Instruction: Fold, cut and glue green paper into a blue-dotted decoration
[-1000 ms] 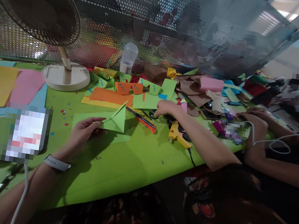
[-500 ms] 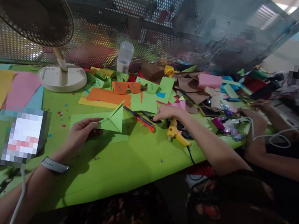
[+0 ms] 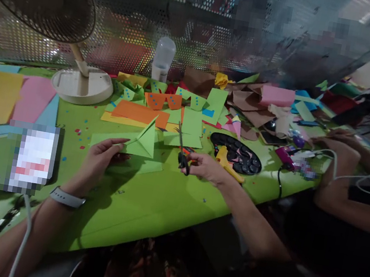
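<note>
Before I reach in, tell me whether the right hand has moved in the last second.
Yes: judged against the fan base, the right hand has come toward the near edge of the table, now holding scissors.

A head-worn camera looks forward and down at close range over the green worktop [image 3: 159, 201], left hand [image 3: 106, 148] and right hand [image 3: 205, 168] mid-frame, facing a perforated metal panel [image 3: 128, 33]

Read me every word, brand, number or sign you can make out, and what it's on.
None can be read.
Lit screen: pixelated, unreadable.
Clear cup: any print is too small.
Dark mark on the green table: too blurred to tell if it's writing.
Scissors: no lettering visible.
</note>
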Tool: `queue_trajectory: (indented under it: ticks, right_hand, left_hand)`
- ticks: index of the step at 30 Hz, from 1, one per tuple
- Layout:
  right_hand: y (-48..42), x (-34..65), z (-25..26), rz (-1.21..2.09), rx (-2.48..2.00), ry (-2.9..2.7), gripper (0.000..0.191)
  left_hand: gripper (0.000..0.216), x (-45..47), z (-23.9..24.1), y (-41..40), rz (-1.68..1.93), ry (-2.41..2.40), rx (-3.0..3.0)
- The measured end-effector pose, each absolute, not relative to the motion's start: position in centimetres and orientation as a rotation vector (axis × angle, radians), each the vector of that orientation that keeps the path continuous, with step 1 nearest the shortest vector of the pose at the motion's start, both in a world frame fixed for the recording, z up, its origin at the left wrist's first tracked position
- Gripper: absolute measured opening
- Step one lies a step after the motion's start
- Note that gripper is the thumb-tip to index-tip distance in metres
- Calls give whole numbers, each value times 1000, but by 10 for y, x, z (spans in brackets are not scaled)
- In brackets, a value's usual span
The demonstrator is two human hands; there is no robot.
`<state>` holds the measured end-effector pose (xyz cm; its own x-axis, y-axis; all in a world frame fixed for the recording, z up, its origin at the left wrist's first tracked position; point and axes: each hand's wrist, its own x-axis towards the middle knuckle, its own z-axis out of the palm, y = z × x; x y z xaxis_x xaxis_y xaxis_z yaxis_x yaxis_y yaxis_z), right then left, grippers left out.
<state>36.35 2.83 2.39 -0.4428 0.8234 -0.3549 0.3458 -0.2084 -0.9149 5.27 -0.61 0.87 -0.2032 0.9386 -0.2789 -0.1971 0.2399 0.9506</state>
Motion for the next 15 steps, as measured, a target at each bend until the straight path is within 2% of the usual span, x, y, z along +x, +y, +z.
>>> queue_trajectory:
  ticks: [5, 11, 15]
  right_hand:
    - [38, 335, 15, 1703, -1249, -1634, 46]
    - [48, 315, 25, 1729, -1037, -1505, 39]
    - [52, 301, 24, 1784, -1012, -1364, 44]
  left_hand:
    - [39, 53, 10, -5, 1236, 1407, 736]
    - [42, 54, 13, -6, 1233, 1413, 795]
    - [41, 51, 9, -7, 1260, 1412, 880]
